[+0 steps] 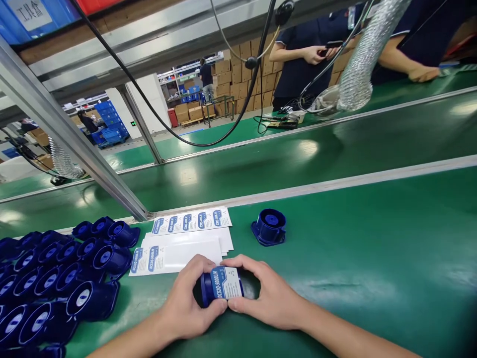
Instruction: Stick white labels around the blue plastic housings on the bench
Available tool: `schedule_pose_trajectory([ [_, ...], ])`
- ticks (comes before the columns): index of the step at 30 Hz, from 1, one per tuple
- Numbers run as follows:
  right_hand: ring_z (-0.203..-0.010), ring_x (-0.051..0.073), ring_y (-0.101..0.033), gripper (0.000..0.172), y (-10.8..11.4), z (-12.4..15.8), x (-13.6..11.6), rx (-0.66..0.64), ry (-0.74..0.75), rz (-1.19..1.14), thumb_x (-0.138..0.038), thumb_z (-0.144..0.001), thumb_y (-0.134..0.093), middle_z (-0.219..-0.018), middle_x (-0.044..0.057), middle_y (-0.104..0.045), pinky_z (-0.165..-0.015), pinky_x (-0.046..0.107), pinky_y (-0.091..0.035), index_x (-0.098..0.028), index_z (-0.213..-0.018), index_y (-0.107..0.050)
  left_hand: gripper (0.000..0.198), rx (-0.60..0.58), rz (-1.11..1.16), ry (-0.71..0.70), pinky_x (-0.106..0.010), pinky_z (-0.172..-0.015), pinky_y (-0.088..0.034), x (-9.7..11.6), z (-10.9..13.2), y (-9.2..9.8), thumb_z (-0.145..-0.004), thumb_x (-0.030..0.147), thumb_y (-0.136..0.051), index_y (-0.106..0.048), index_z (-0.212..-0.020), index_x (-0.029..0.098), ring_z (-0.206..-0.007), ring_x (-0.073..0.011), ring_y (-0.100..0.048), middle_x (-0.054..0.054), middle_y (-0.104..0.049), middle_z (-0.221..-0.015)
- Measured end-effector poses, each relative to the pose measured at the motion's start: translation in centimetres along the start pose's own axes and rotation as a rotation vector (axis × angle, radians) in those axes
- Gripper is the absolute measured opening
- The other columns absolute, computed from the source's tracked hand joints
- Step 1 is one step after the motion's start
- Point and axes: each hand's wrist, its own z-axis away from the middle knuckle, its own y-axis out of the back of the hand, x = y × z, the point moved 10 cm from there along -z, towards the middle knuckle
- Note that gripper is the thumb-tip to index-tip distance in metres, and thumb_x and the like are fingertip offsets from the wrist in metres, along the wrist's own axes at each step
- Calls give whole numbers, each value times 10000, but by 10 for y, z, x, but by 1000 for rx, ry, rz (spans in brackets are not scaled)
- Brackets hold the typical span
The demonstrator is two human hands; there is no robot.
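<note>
Between my two hands lies a dark blue plastic housing (206, 288) on its side, with a blue and white printed label (228, 282) across its curved face. My left hand (192, 298) is curled around its left end, thumb on the near edge. From the right, my right hand (270, 293) grips it, finger and thumb at the label's far and near edges. Just beyond are label sheets (197, 253), some strips bearing printed labels and others blank white. A single blue housing (270, 226) stands upright on the green bench, past my right hand.
Many more blue housings (89, 301) crowd the bench at left. A metal post (89, 134) rises behind them. Beyond a pale rail (316, 189) runs a green belt surface (238, 164). A black cable (167, 132) hangs above; co-workers (305, 54) stand across, near a foil duct (357, 79).
</note>
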Motion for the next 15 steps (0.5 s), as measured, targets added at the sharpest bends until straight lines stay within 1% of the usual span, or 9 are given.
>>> schedule_pose_trajectory([
  [3,-1226,369,-665,591,-3,2,4,18,-2,-11,-363,-718,-863,-1282,93,-742,-1128,557,-482,-249,-1273,-694,453,73,39,-57,-396,-849,-531,5,2,3,-778,195,-803,-502,-1110,264,-966,-243,-644,-47,-620,-1061],
  [6,-1178,343,-698,552,-7,3,5,-1,2,-109,-324,-701,-871,-1221,83,-757,-1102,526,-531,-240,-1223,-712,445,91,77,-44,-390,-836,-526,5,6,0,-764,208,-826,-504,-1068,258,-944,-238,-648,-44,-625,-1041],
  [8,-1134,321,-724,489,-9,3,4,-23,3,-204,-293,-682,-872,-1167,74,-768,-1071,486,-568,-229,-1147,-735,433,94,105,-5,-389,-841,-521,3,8,0,-752,218,-838,-517,-1041,253,-943,-237,-651,-42,-629,-1033],
  [10,-1122,315,-737,454,-10,2,4,-36,-27,-269,-282,-653,-884,-1124,65,-773,-1069,468,-580,-221,-1082,-749,432,86,124,58,-390,-851,-515,0,9,0,-721,216,-858,-535,-1006,244,-947,-238,-652,-40,-639,-1027],
  [12,-1123,315,-740,441,-11,2,4,-47,-54,-290,-271,-630,-897,-1094,57,-776,-1080,465,-576,-219,-1044,-755,445,76,141,119,-388,-853,-509,-4,9,1,-679,213,-885,-553,-974,237,-952,-243,-652,-38,-649,-1014],
  [15,-1097,310,-747,401,-12,4,1,-65,-50,-290,-260,-637,-899,-1074,49,-783,-1059,459,-586,-227,-1011,-757,433,48,156,200,-384,-847,-501,-9,10,1,-647,239,-923,-588,-922,226,-959,-253,-656,-37,-665,-988],
])
